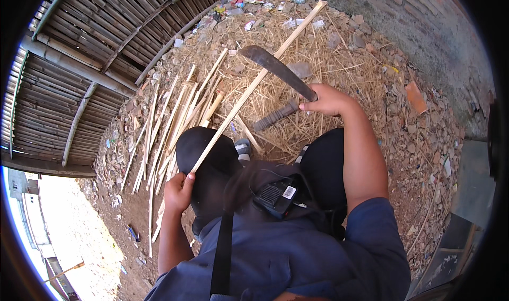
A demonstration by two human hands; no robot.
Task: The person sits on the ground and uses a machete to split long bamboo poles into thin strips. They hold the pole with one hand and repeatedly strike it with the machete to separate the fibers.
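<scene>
Bamboo strip [254,83] clasped in left hand [177,191] fingers; right hand [328,100] fingers wrap the curved knife [278,69].

One long stick [254,83] is gripped in the left fingers [177,187], and one curved blade [278,70] in the right fingers [326,100]. One grey cylinder [275,115] lies just below the right fingers. Beyond the left fingers lies a heap of split sticks [175,121], well over a dozen, too overlapped to count exactly.
</scene>
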